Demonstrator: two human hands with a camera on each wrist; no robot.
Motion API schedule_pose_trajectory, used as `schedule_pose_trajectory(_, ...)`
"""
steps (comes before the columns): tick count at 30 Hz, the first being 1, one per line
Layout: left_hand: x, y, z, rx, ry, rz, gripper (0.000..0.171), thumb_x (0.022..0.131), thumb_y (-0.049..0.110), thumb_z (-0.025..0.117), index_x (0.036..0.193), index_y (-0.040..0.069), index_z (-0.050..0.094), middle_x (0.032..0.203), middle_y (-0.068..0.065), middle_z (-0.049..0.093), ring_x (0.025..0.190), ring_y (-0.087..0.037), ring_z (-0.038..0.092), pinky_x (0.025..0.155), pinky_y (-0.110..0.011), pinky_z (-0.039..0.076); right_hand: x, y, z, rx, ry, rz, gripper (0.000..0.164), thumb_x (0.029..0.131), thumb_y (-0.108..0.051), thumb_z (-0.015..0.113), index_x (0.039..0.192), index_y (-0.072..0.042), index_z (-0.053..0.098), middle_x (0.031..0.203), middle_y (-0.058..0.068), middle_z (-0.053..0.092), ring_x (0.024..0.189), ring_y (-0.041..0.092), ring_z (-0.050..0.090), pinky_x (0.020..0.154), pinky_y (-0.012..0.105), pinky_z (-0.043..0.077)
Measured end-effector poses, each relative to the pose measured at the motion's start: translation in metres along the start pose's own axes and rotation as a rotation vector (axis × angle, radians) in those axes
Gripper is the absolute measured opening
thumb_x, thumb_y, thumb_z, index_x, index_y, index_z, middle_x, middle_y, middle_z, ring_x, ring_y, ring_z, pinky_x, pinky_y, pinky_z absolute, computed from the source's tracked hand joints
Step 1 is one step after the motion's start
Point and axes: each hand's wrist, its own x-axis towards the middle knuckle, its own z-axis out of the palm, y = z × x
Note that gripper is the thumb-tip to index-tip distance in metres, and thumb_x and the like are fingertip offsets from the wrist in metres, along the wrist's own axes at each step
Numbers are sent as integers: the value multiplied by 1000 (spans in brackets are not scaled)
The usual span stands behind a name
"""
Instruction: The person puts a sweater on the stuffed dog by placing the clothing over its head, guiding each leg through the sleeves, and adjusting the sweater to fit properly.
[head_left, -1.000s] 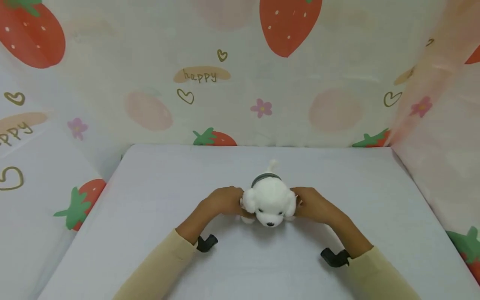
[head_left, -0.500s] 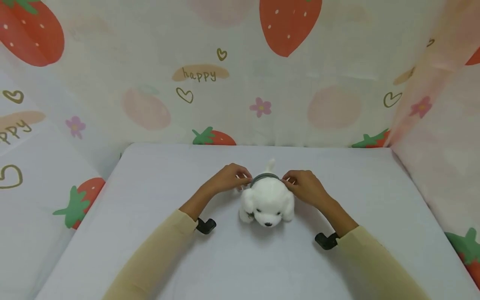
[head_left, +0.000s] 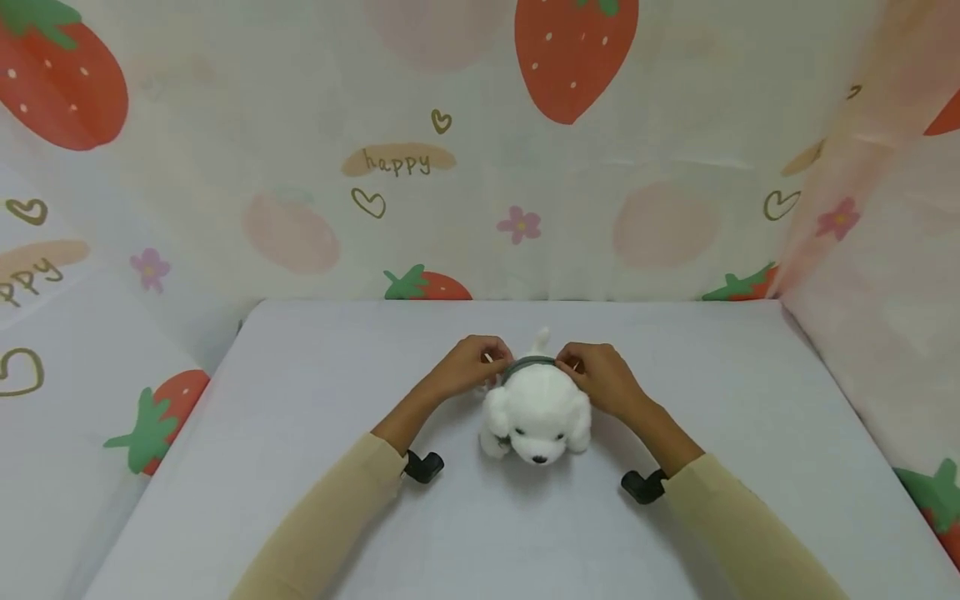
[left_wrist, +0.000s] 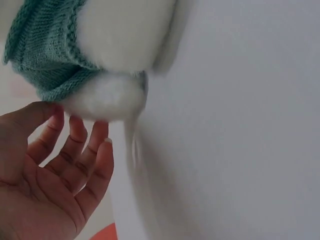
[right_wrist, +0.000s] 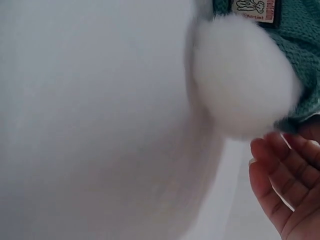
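A white plush dog (head_left: 538, 412) stands in the middle of the table, its face toward me and its tail up behind. It wears a green knitted garment (left_wrist: 50, 50), visible in the head view as a dark band behind the head. With thumb and fingertips my left hand (head_left: 471, 367) pinches the garment's lower edge on the dog's left-hand side in view. On the other side, my right hand (head_left: 603, 379) pinches the same hem between thumb and fingers. The remaining fingers of both hands curve loosely near the white fur. A stitched label (right_wrist: 256, 8) shows on the knit in the right wrist view.
White cloth covers the table (head_left: 360, 342). Behind it rises a strawberry-print curtain (head_left: 555, 267), which also runs along both sides. A black wrist mount (head_left: 425, 467) juts inward from the left sleeve, and another black mount (head_left: 642, 487) from the right.
From low beside the dog's head, both hands have risen and moved back to the knitted garment. Over the last half second they have drawn slightly closer together at its hem. The dog stays in place.
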Motion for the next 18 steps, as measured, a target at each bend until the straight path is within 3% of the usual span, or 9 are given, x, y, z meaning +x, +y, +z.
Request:
schedule_pose_trajectory(6, 2, 6, -1, -14, -42, 5, 25, 102, 34, 64, 99, 10, 70, 90, -4, 68, 72, -18, 61, 63, -30, 53, 1, -2, 3, 36, 56, 30, 14, 102, -13, 62, 103, -1, 69, 92, 11, 73, 81, 24, 69, 73, 42, 57)
schedule_pose_trajectory(12, 3, 5, -2, -89, -19, -13, 24, 105, 18, 56, 106, -1, 69, 87, -10, 70, 78, -20, 67, 69, -33, 59, 2, -4, 4, 82, 94, 56, 18, 105, -12, 57, 107, 3, 66, 92, 16, 73, 81, 29, 70, 73, 45, 57)
schedule_pose_trajectory(15, 2, 3, -2, -174, -11, -54, 27, 107, 15, 51, 109, -7, 67, 85, -16, 69, 77, -19, 67, 70, -32, 58, 3, -3, 6, 149, 70, 81, 20, 106, -14, 55, 107, 2, 67, 93, 14, 73, 82, 27, 69, 74, 43, 56)
schedule_pose_trajectory(18, 0, 1, -2, -239, -17, -103, 28, 106, 20, 54, 109, -5, 67, 84, -14, 68, 75, -16, 64, 70, -32, 57, 4, -1, 8, 245, 16, 130, 21, 106, -17, 56, 107, 1, 68, 96, 13, 72, 85, 24, 67, 77, 40, 53)
